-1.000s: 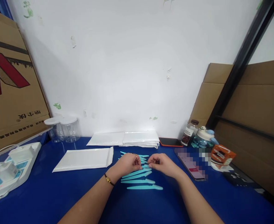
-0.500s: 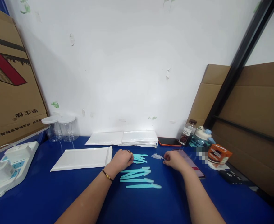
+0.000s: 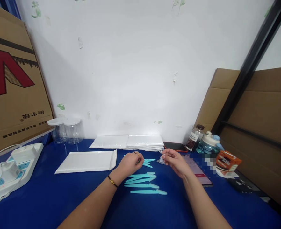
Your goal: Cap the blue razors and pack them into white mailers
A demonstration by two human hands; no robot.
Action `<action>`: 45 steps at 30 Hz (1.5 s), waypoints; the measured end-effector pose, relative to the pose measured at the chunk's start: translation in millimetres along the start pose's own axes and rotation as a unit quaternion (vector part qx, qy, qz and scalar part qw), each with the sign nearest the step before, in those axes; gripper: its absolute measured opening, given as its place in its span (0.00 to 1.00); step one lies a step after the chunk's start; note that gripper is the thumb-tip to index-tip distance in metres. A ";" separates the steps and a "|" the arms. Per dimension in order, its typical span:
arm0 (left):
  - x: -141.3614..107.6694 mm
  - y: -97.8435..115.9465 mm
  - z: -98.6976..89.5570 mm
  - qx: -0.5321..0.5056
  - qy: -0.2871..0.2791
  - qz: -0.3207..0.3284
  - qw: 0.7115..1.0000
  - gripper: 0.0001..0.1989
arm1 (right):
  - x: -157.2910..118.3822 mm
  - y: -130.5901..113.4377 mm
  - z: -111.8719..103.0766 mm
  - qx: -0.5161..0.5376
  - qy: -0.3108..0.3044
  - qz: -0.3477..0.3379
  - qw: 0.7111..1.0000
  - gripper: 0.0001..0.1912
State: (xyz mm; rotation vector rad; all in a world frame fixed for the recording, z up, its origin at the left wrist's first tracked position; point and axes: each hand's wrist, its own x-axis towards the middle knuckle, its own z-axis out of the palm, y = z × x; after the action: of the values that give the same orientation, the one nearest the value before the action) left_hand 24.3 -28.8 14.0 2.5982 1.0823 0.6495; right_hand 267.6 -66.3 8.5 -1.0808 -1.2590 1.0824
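Observation:
My left hand (image 3: 130,163), wearing a ring and a dark bracelet, hovers over a loose group of turquoise eyebrow razors (image 3: 148,162). Its fingers are curled together, and whatever they pinch is hidden. Nearer me, several more turquoise eyebrow razors (image 3: 142,186) lie roughly side by side, their handles pointing left. My right hand (image 3: 175,160) pinches a small translucent plastic piece (image 3: 162,158) between thumb and forefinger; its exact kind is unclear. Other small translucent pieces seem to lie just under those fingertips.
A white padded envelope (image 3: 86,161) lies left, with stacked white envelopes (image 3: 144,141) by the wall. On the right are a phone (image 3: 175,147), a pinkish screen (image 3: 198,170), a bottle (image 3: 195,137) and an orange box (image 3: 227,162). A power strip (image 3: 27,168) and clear jars (image 3: 73,132) stand left.
My right hand has lifted and turned, bringing up a translucent piece. My left hand has shifted slightly right over the razors. The view has moved a little.

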 end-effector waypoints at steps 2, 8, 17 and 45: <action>-0.4 1.5 -0.4 -0.009 0.004 0.000 1.000 0.09 | -0.4 1.4 7.3 0.032 0.001 0.014 0.999 0.18; -0.9 3.0 -2.7 -0.022 0.004 -0.010 1.000 0.08 | 1.4 7.7 10.1 0.012 0.030 0.016 0.999 0.18; -0.6 7.4 -0.2 -0.025 -0.008 -0.006 1.000 0.10 | -0.7 10.5 27.8 -0.029 -0.013 0.030 0.999 0.19; 0.9 -20.0 6.0 0.039 0.022 -0.021 0.999 0.09 | 8.0 32.7 -4.5 -0.596 -0.009 -0.055 0.801 0.06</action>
State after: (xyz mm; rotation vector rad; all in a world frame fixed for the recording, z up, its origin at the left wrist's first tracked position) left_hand 15.7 -14.7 1.3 2.6307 1.1962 0.6698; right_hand 271.7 -53.1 -22.4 -1.8542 -2.0500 0.0655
